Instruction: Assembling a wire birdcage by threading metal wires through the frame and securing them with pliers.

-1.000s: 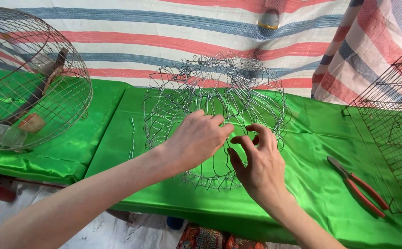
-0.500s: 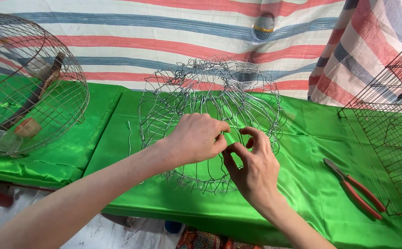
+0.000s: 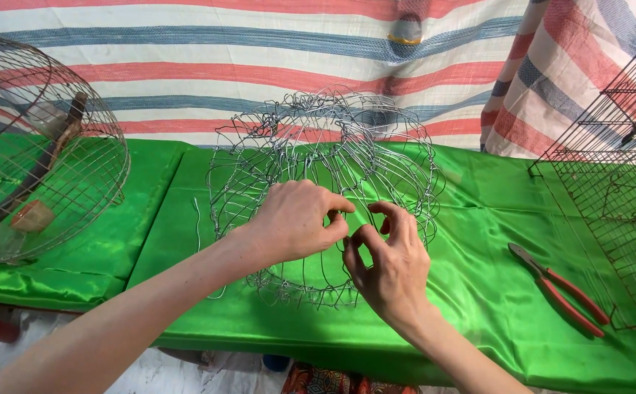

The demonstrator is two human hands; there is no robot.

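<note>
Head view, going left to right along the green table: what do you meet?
Round wire cage → loose wire piece → left hand → right hand → red-handled pliers → square-mesh wire cage. Both hands work on the wire frame.

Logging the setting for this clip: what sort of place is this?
Probably a makeshift craft workbench for hand-made wirework. Both hands, left hand and right hand, pinch a half-formed wire basket on a green cloth, with red-handled pliers and a striped tarp behind.

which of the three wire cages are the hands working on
The loose, tangled wire basket frame in the middle, with both hands pinching its wires. The round cage at left and the square mesh cage at right lie untouched.
</note>
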